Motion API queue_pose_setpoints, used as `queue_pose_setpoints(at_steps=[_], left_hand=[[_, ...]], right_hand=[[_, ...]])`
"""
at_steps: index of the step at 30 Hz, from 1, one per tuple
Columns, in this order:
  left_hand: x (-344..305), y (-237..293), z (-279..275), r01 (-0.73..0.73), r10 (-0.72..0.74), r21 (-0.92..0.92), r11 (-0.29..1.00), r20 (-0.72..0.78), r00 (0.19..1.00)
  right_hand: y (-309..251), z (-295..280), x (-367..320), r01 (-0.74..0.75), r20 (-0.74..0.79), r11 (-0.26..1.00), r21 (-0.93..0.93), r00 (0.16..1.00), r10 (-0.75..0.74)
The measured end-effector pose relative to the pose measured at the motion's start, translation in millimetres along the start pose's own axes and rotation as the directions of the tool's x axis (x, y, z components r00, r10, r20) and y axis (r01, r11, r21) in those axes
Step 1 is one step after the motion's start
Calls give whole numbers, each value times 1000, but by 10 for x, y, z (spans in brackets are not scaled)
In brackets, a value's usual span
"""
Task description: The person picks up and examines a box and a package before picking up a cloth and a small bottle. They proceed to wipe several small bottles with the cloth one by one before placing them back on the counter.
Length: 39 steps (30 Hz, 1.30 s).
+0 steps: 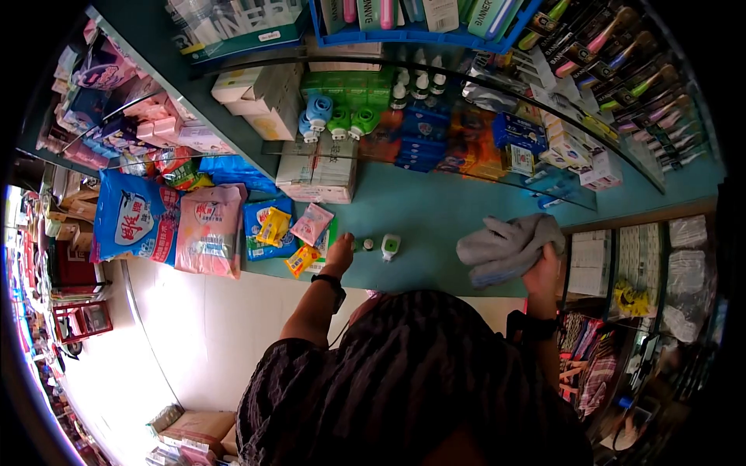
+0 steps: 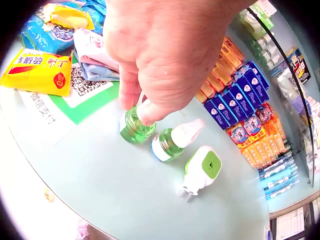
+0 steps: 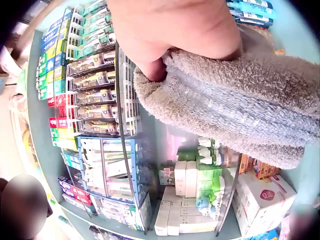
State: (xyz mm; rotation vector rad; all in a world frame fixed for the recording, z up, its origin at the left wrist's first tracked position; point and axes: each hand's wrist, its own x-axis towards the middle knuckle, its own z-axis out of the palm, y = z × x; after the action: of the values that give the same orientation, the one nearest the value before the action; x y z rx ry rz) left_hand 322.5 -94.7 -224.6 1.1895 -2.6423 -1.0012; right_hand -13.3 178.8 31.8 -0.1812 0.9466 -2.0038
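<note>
My left hand [image 1: 339,255] is over the counter, and in the left wrist view its thumb and fingers pinch the top of a small refill bottle of green liquid [image 2: 134,129]. Beside it stands a second green refill bottle [image 2: 169,145] with a white pointed cap. To the right of both lies a white and green plug-in vaporizer [image 2: 204,167], its metal prongs toward the counter's front edge. My right hand [image 1: 542,272] grips a folded grey towel [image 1: 505,247] over the right end of the counter. The towel's thick, fluffy layers [image 3: 240,102] show below the thumb in the right wrist view.
Left of my left hand lie a green payment card [image 2: 82,100], a yellow soap packet [image 2: 40,72] and other small packets. Large detergent bags [image 1: 136,221] stand farther left. Boxes [image 1: 315,171] and packets line the back beneath a glass shelf edge [image 1: 466,78].
</note>
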Motion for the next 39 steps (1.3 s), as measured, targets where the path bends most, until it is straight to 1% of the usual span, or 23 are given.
queue_pose_setpoints(at_steps=[2, 5, 8, 9, 12, 14, 16, 17, 18, 21, 23, 24, 25, 26, 28, 29, 30, 31, 33, 34, 35, 38, 39], left_hand=[[-24, -37, -6, -3, 4, -47, 999, 27, 1000], [-68, -9, -86, 30, -29, -84, 996, 5, 1000], [-96, 243, -423, 100, -101, -29, 995, -68, 993], [-71, 238, -490, 14, -11, 18, 1000, -187, 982], [113, 653, -900, 33, -92, -243, 970, -236, 967], [292, 1138, -1197, -73, -40, -312, 947, -340, 940], [586, 1454, -1368, -209, 41, -364, 908, -417, 908], [750, 1605, -1441, -267, 107, -299, 916, -460, 881], [910, 1762, -1514, -323, 174, -231, 918, -497, 850], [1236, 2470, -1911, -385, 242, -158, 909, -551, 799], [1542, 2621, -1961, -351, 270, -23, 936, -593, 758], [1702, 2686, -1992, -333, 289, 46, 942, -615, 734], [1834, 2754, -2038, -244, 221, 32, 969, -550, 805], [1976, 2769, -2055, -263, 310, 164, 951, -544, 780], [2293, 2649, -1994, -272, 467, 416, 868, -497, 731], [2468, 2544, -1939, -166, 443, 565, 808, -398, 804], [2640, 2443, -1885, -95, 412, 707, 701, -292, 863], [2759, 2341, -1851, -60, 439, 824, 564, -237, 867], [2861, 2211, -1756, -52, 407, 772, 634, -275, 871], [2748, 2330, -1807, -73, 332, 576, 814, -360, 872], [2621, 2446, -1868, -89, 238, 340, 936, -425, 873], [2283, 2645, -1961, -225, 336, 283, 932, -449, 828], [2113, 2762, -1987, -307, 346, 159, 938, -427, 835]], right_hand=[[17, -43, 70, -37, 56, 999, 40, 998, 34], [8, 92, 173, -12, -44, 1000, 1, 999, 12], [-55, 123, 269, -11, -58, 1000, -23, 998, 9], [-80, 133, 294, -14, -68, 1000, -13, 998, 13], [-178, 170, 359, -46, -67, 999, 2, 997, 46], [-247, 179, 380, -95, -35, 995, -14, 995, 95], [-279, 168, 403, -136, -91, 991, -2, 987, 136], [-303, 151, 418, -157, -117, 988, 3, 981, 157], [-320, 87, 443, -149, -86, 989, 3, 985, 149], [-368, -157, 487, -129, 13, 992, -5, 992, 129], [-450, -258, 466, -119, 90, 993, -24, 989, 121], [-493, -290, 461, -113, 98, 993, -42, 988, 117], [-532, -319, 452, -107, 107, 992, -60, 988, 113], [-566, -344, 447, -103, 116, 992, -77, 987, 112], [-611, -380, 450, -95, 127, 989, -116, 986, 110], [-626, -390, 439, -91, 127, 986, -136, 986, 108], [-646, -388, 438, -89, 125, 984, -157, 986, 110], [-671, -360, 433, -114, 116, 985, -130, 985, 129], [-640, -383, 447, -101, 68, 989, -112, 992, 109], [-628, -389, 461, -95, 46, 990, -104, 994, 100], [-621, -379, 485, -109, 49, 988, -112, 992, 115], [-580, -308, 588, -150, 66, 977, -149, 985, 161], [-559, -271, 651, -165, 73, 971, -171, 981, 179]])
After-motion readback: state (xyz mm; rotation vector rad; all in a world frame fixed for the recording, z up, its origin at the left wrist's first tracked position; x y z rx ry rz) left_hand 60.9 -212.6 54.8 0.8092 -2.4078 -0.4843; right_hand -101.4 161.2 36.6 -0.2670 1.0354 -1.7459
